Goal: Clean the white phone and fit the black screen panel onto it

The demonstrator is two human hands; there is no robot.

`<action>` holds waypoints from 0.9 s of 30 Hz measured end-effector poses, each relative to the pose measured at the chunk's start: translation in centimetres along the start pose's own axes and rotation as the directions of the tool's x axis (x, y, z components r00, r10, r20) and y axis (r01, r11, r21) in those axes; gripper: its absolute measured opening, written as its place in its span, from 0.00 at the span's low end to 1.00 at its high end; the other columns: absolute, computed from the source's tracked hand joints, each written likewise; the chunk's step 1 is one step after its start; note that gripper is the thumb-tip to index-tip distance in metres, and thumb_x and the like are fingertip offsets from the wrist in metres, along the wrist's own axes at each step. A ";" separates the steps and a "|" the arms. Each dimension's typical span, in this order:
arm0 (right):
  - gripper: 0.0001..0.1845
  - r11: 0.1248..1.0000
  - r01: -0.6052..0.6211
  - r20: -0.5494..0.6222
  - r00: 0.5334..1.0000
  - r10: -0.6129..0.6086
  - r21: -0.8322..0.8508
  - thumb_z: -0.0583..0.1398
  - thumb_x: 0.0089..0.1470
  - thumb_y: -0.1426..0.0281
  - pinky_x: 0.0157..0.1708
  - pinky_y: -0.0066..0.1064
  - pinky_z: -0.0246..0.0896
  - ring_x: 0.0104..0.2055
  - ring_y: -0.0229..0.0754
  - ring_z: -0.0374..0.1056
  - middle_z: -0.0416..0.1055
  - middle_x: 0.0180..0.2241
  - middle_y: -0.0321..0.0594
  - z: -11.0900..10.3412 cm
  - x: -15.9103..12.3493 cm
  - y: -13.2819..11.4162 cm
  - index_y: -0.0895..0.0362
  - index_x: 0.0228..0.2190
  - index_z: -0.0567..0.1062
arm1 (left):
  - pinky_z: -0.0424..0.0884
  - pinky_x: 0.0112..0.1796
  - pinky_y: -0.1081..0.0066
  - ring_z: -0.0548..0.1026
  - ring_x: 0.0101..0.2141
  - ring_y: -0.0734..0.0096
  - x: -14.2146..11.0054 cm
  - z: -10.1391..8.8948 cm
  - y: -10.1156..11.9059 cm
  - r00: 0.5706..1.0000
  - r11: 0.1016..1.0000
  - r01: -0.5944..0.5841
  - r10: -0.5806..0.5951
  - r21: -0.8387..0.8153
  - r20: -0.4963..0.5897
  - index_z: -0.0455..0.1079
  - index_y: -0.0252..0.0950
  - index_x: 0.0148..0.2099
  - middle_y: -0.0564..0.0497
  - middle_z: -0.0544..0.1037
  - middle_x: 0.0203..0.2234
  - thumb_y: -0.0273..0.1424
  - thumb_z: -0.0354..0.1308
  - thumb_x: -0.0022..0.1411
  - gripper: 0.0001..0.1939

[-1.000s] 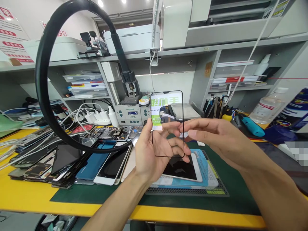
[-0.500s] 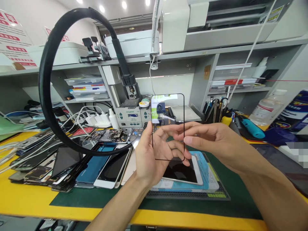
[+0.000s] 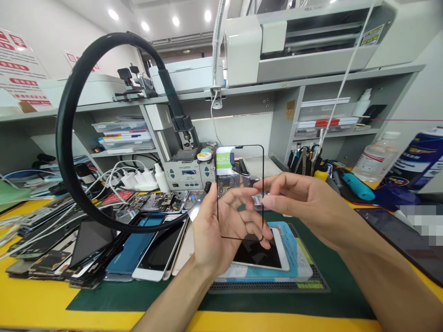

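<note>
Phone parts crowd the yellow bench w/ a black ring lamp at left; a white phone lies below. Left hand pinches the upright glass protector by its edges; right hand fingers close on, apparently, its film tab.

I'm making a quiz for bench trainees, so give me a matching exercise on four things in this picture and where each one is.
Things:
1. glass panel
2. white phone
3. clear bottle
4. black ring lamp

Places:
A. far right of the bench
B. on the blue pad
C. between left hand and right hand
D. left, over the stacked phones

Pairs: 1-C, 2-B, 3-A, 4-D
</note>
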State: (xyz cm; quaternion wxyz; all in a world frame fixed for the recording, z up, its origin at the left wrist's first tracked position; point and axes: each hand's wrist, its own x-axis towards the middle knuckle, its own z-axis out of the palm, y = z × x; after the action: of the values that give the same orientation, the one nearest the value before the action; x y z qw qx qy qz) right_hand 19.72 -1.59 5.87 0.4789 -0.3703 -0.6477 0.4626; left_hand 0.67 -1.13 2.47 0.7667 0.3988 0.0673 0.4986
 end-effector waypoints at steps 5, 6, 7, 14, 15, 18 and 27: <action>0.18 0.998 0.030 0.054 0.998 -0.033 0.054 0.66 0.62 0.56 0.56 0.45 0.69 0.58 0.55 0.72 0.78 0.53 0.44 0.0 0.1 0.0 0.50 0.50 0.83 | 0.77 0.28 0.63 0.80 0.28 0.58 -0.1 0.0 -0.2 0.999 0.999 0.040 -0.040 0.009 0.016 0.76 0.31 0.46 0.48 0.71 0.30 0.53 0.35 0.74 0.36; 0.17 0.997 0.041 0.060 0.997 -0.044 0.058 0.66 0.63 0.56 0.57 0.45 0.68 0.59 0.55 0.71 0.78 0.55 0.44 0.1 0.1 0.0 0.49 0.49 0.83 | 0.77 0.28 0.63 0.80 0.28 0.58 -0.1 0.0 -0.3 0.999 0.999 0.046 -0.046 0.012 0.023 0.76 0.31 0.46 0.47 0.72 0.29 0.53 0.35 0.74 0.36; 0.16 0.997 0.054 0.061 0.996 -0.058 0.053 0.66 0.63 0.56 0.59 0.46 0.66 0.61 0.55 0.70 0.77 0.57 0.43 0.1 0.1 0.1 0.49 0.48 0.84 | 0.77 0.28 0.63 0.80 0.28 0.59 -0.1 0.0 -0.3 0.998 0.999 0.051 -0.051 0.016 0.029 0.76 0.31 0.46 0.47 0.72 0.29 0.53 0.35 0.74 0.36; 0.12 0.998 0.042 0.041 0.998 -0.044 0.049 0.69 0.59 0.56 0.61 0.45 0.64 0.61 0.54 0.69 0.77 0.56 0.43 0.1 0.2 -0.3 0.49 0.39 0.87 | 0.77 0.27 0.63 0.80 0.27 0.58 -0.1 0.0 -0.4 0.998 0.998 0.050 -0.051 0.030 0.031 0.75 0.32 0.45 0.48 0.72 0.28 0.54 0.36 0.74 0.35; 0.12 0.998 0.034 0.031 0.999 -0.035 0.051 0.70 0.58 0.56 0.61 0.45 0.65 0.61 0.54 0.69 0.77 0.55 0.43 0.1 0.2 -0.4 0.49 0.38 0.87 | 0.77 0.27 0.63 0.80 0.27 0.58 -0.1 0.0 -0.4 0.998 0.998 0.051 -0.052 0.029 0.031 0.75 0.32 0.45 0.47 0.73 0.28 0.54 0.36 0.74 0.35; 0.11 0.998 0.017 -0.007 1.000 -0.017 0.061 0.72 0.54 0.56 0.60 0.44 0.65 0.60 0.54 0.69 0.79 0.51 0.43 0.1 0.3 -0.7 0.49 0.33 0.87 | 0.77 0.27 0.64 0.80 0.27 0.59 -0.1 -0.1 -0.4 0.998 0.998 0.054 -0.055 0.032 0.036 0.75 0.32 0.46 0.47 0.74 0.28 0.54 0.37 0.73 0.35; 0.14 0.999 0.024 -0.091 0.996 -0.022 0.023 0.73 0.52 0.58 0.54 0.40 0.65 0.54 0.51 0.70 0.78 0.45 0.42 -0.2 0.2 0.1 0.55 0.27 0.80 | 0.77 0.26 0.64 0.80 0.27 0.60 0.0 0.1 -0.4 0.999 0.998 0.051 -0.052 0.021 0.007 0.76 0.31 0.46 0.49 0.71 0.28 0.53 0.38 0.74 0.35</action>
State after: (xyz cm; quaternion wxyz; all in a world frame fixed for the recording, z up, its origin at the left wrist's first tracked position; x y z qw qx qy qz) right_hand 19.82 -1.32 5.88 0.5177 -0.3776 -0.6238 0.4474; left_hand 1.00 -1.26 2.31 0.7753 0.4070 0.0798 0.4764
